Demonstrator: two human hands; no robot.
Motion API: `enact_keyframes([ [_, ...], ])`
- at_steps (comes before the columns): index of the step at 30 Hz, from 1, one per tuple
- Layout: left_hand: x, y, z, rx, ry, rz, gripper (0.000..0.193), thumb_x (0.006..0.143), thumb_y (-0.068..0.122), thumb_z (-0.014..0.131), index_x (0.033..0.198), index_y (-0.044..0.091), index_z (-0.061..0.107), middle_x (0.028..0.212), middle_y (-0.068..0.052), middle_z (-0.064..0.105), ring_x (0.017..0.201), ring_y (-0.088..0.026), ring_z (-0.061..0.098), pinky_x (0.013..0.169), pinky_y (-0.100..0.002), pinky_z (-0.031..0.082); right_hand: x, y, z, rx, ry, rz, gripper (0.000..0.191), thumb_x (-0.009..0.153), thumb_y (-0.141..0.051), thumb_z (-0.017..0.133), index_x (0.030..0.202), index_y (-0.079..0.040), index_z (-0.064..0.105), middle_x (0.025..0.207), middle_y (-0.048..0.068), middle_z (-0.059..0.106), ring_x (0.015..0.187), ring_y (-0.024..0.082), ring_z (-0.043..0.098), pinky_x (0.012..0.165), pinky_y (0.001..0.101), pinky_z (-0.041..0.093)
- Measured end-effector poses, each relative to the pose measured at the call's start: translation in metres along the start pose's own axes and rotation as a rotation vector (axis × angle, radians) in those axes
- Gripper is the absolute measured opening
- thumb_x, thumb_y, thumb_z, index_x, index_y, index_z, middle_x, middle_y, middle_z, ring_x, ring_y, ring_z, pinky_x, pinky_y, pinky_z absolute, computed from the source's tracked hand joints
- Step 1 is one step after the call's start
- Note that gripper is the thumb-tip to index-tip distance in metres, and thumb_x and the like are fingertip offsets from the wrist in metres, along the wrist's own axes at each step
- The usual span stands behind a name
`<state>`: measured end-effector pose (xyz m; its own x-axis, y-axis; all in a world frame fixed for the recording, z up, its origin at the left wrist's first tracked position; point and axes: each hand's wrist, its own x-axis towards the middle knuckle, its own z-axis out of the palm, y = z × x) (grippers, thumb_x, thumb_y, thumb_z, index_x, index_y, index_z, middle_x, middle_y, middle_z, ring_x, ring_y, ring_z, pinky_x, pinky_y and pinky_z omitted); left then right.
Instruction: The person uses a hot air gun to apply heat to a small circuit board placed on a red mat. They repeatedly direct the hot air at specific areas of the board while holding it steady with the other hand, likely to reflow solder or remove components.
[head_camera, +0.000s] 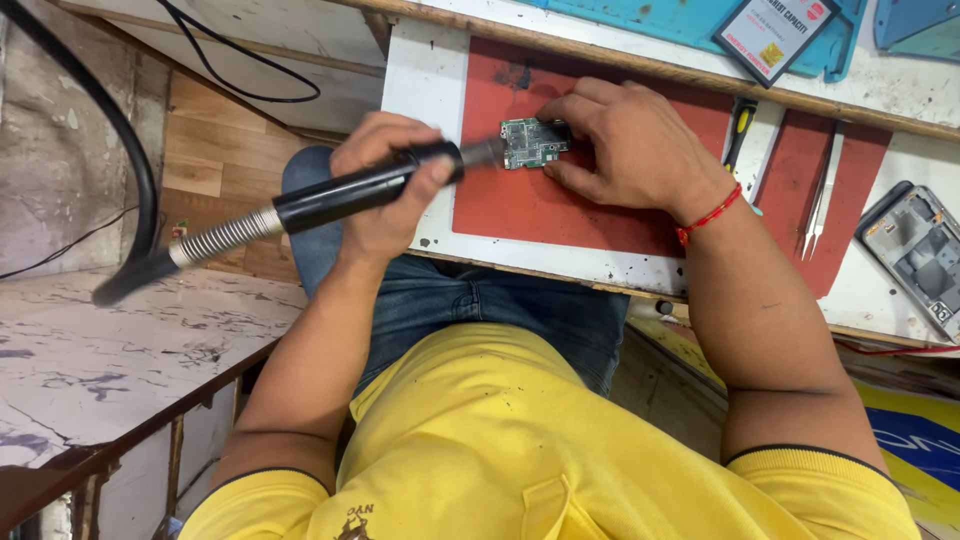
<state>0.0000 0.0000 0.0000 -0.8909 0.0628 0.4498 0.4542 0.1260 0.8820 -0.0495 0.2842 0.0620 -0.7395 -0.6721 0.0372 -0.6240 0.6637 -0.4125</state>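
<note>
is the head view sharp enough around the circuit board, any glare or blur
Head view: even, soft light and no strong glare; the green circuit board on the red mat is sharp; the hot-air handle in the left hand is crisp too; edges bow slightly from wide-angle distortion.

You are sitting at an electronics repair workshop bench. The stained white tabletop (430, 80) carries a red heat-resistant work mat (560, 205), and a small green circuit board (532, 142) lies on it. A black hot-air tool (360, 190) with a sprung hose is over the mat. To the side lie metal tweezers (820, 195), a screwdriver (740, 130) and an opened phone frame (918, 250).
</note>
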Motion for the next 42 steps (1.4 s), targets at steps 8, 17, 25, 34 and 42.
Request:
enact_keyframes([
  [8,0.004,0.002,0.003,0.000,-0.011,-0.044,0.037,0.095,0.037,0.080,0.105,0.002,0.072,0.103,-0.010,0.070,0.093,-0.018,0.069,0.086,-0.031,0.056,0.002,-0.001,-0.005,0.020,-0.002,0.005,0.041,0.081,-0.023,0.079,0.117,-0.005,0.070,0.087,0.010,0.065,0.075,0.031,0.064,0.069,0.0435,0.050],
  [17,0.011,0.001,0.004,-0.057,-0.089,-0.014,0.037,0.094,0.036,0.081,0.105,0.002,0.072,0.104,-0.010,0.071,0.098,-0.020,0.069,0.088,-0.030,0.057,0.002,0.003,-0.008,0.027,-0.003,0.023,0.041,0.081,-0.023,0.079,0.118,-0.006,0.070,0.088,0.010,0.066,0.075,0.031,0.064,0.069,0.0438,0.051],
  [25,0.012,0.004,0.009,-0.042,-0.005,-0.047,0.039,0.096,0.038,0.081,0.109,0.002,0.071,0.107,-0.010,0.070,0.095,-0.019,0.069,0.088,-0.031,0.056,-0.003,0.002,-0.010,-0.014,0.093,0.074,0.053,0.089,-0.022,0.079,0.137,-0.006,0.064,0.094,0.011,0.064,0.079,0.032,0.064,0.068,0.0441,0.051],
  [34,0.017,0.004,0.011,-0.032,-0.082,0.007,0.037,0.095,0.037,0.082,0.108,0.004,0.072,0.106,-0.009,0.071,0.098,-0.020,0.067,0.089,-0.031,0.054,0.001,0.008,-0.014,-0.039,0.085,0.029,0.047,0.090,-0.020,0.077,0.133,-0.005,0.065,0.092,0.011,0.066,0.077,0.033,0.065,0.066,0.0441,0.050],
  [42,-0.029,-0.007,-0.003,0.139,0.024,-0.001,0.039,0.098,0.038,0.083,0.112,0.003,0.071,0.109,-0.009,0.072,0.102,-0.019,0.068,0.091,-0.031,0.055,-0.013,-0.012,0.026,-0.032,0.094,0.064,0.039,0.092,-0.017,0.075,0.128,-0.004,0.066,0.091,0.011,0.066,0.076,0.032,0.064,0.066,0.0439,0.050],
])
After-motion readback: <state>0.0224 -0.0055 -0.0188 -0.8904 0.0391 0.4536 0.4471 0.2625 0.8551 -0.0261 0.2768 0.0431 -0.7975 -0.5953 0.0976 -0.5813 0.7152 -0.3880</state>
